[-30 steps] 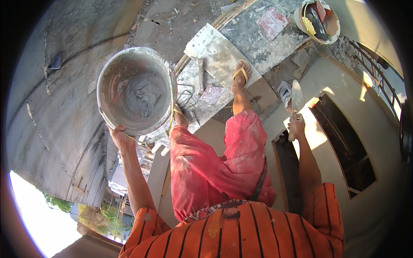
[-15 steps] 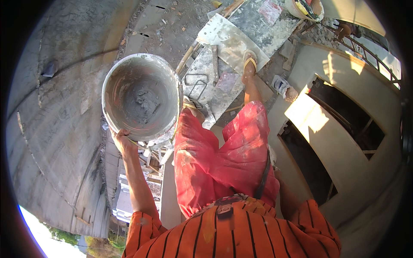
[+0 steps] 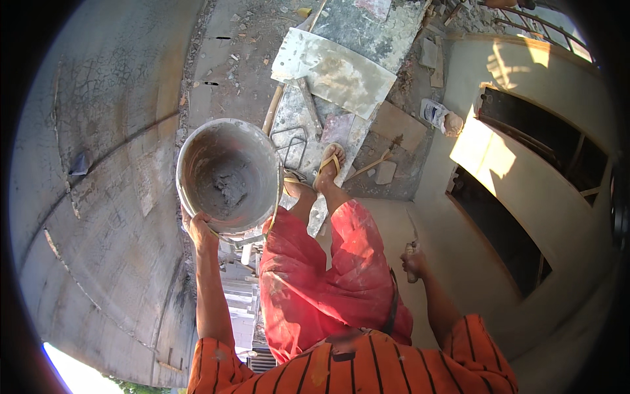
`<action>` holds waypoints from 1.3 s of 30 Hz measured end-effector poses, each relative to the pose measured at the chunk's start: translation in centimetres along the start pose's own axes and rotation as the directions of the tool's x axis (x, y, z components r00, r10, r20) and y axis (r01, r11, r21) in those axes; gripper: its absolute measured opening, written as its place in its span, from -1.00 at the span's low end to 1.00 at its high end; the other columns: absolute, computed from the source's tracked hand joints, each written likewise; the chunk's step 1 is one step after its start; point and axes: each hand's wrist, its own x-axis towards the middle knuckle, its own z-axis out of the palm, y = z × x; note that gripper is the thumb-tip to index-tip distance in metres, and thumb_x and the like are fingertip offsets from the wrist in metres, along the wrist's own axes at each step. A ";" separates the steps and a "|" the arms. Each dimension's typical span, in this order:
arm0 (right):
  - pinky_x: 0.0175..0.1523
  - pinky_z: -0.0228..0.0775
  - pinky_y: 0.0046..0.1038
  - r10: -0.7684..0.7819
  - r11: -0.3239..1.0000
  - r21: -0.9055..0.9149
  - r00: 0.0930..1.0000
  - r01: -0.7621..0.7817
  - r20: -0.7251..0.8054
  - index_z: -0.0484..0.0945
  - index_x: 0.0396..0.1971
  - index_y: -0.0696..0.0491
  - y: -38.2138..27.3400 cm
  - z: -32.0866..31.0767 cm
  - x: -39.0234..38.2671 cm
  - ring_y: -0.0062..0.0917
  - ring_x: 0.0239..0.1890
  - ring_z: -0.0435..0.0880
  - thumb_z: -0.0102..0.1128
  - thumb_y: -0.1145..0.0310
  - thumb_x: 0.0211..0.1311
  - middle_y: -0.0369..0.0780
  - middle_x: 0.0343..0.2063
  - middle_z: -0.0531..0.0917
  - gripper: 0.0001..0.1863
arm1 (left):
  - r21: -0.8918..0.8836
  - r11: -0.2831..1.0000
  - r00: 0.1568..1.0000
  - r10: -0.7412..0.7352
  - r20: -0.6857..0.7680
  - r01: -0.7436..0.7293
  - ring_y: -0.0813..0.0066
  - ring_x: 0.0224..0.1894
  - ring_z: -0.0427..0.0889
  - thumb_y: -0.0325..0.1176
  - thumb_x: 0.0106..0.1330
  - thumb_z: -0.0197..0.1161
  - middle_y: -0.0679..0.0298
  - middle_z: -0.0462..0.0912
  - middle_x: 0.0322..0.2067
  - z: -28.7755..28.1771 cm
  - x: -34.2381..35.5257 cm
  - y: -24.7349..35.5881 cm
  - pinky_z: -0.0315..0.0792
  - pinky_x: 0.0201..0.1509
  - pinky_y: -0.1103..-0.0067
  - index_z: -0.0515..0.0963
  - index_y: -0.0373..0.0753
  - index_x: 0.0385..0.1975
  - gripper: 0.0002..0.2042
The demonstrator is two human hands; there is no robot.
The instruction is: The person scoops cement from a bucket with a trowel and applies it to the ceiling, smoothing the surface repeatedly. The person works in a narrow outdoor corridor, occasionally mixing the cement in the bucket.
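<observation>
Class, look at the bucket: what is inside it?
Inside the bucket lies a lump of grey paste; the sides are smeared. The bottom under the paste is covered and cannot be seen.

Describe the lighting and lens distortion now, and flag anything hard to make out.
Head view: the fisheye bows the wall openings and leaves black corners; head view: sunlight glares on the pale wall, while those openings go nearly black; head view: the bucket is shaded inside; head view: the trowel in the right hand is dim, its thin blade hard to make out.
</observation>
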 end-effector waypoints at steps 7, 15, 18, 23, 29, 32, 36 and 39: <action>-0.64 0.38 -0.49 -0.005 0.992 0.121 0.994 0.019 -0.110 0.23 -0.03 0.15 0.3 -0.4 4.0 -0.57 -0.66 0.50 0.20 0.49 -0.01 -0.22 -0.59 0.49 -0.49 | 0.090 0.995 0.949 0.021 0.315 -0.052 0.55 -0.41 0.46 -0.75 -0.20 -0.19 0.24 0.49 -0.29 14.8 5.8 -3.1 0.39 -0.41 0.71 0.36 -0.31 0.03 -0.37; -0.64 0.36 -0.52 -0.130 0.964 0.215 0.983 0.156 -0.130 0.31 -0.03 0.16 1.9 1.8 16.7 -0.61 -0.70 0.49 0.23 0.44 0.00 -0.26 -0.66 0.49 -0.51 | 0.226 0.917 0.672 0.060 0.738 -0.329 0.49 -0.26 0.49 -0.65 -0.29 -0.10 0.21 0.54 -0.26 33.6 10.5 -4.3 0.38 -0.13 0.66 0.38 -0.41 0.05 -0.33; -0.63 0.37 -0.53 -0.216 0.908 0.327 0.962 0.262 -0.169 0.30 0.01 0.17 -2.3 4.2 21.4 -0.62 -0.71 0.47 0.24 0.42 0.01 -0.27 -0.67 0.48 -0.48 | 0.267 0.829 0.507 0.023 0.862 -0.491 0.46 -0.22 0.47 -0.58 -0.29 -0.05 0.22 0.54 -0.25 38.8 11.8 -4.1 0.35 -0.07 0.66 0.39 -0.40 0.05 -0.34; -0.61 0.34 -0.53 -0.438 0.796 0.286 0.834 0.534 -0.336 0.26 0.07 0.22 -13.9 5.1 27.7 -0.63 -0.67 0.47 0.23 0.39 0.05 -0.25 -0.58 0.52 -0.42 | 0.183 0.720 0.201 -0.062 0.978 -0.669 0.42 -0.11 0.47 -0.51 -0.21 0.05 0.19 0.53 -0.14 45.4 15.5 -6.3 0.31 0.07 0.59 0.38 -0.38 0.08 -0.36; -0.60 0.31 -0.59 -0.651 0.349 0.442 0.554 0.826 -0.519 0.37 -0.06 0.21 -24.4 2.7 34.2 -0.68 -0.63 0.46 0.24 0.34 0.06 -0.30 -0.50 0.53 -0.55 | 0.062 0.756 0.187 0.081 0.979 -0.652 0.40 0.06 0.45 -0.36 0.06 0.23 0.12 0.42 0.09 45.7 16.3 -4.0 0.27 0.16 0.54 0.23 -0.38 0.21 -0.35; -0.58 0.31 -0.60 -0.659 0.351 0.388 0.519 0.852 -0.545 0.41 -0.13 0.19 -25.3 1.3 31.1 -0.69 -0.63 0.45 0.24 0.33 0.07 -0.29 -0.48 0.51 -0.61 | 0.225 0.802 0.376 -0.001 0.927 -0.554 0.39 0.06 0.46 -0.43 0.08 0.19 0.17 0.44 0.07 39.9 19.9 -4.0 0.39 0.06 0.45 0.18 -0.25 0.26 -0.34; -0.57 0.33 -0.58 -0.635 0.385 0.398 0.552 0.833 -0.541 0.41 -0.15 0.16 -22.7 2.0 28.1 -0.69 -0.63 0.45 0.24 0.34 0.07 -0.32 -0.53 0.48 -0.63 | 0.158 0.834 0.482 0.142 0.865 -0.529 0.50 -0.11 0.54 -0.50 0.10 0.13 0.34 0.54 -0.05 36.0 27.1 -7.3 0.48 -0.10 0.49 0.23 -0.07 0.26 -0.38; -0.50 0.40 -0.53 -0.655 0.363 0.409 0.542 0.837 -0.527 0.41 -0.10 0.17 -18.9 2.2 30.3 -0.64 -0.61 0.49 0.24 0.32 0.06 -0.29 -0.47 0.52 -0.59 | 0.155 0.894 0.553 0.116 0.825 -0.420 0.47 -0.03 0.48 -0.42 0.15 0.15 0.32 0.49 0.01 36.1 29.9 -9.4 0.36 0.07 0.34 0.20 -0.04 0.27 -0.39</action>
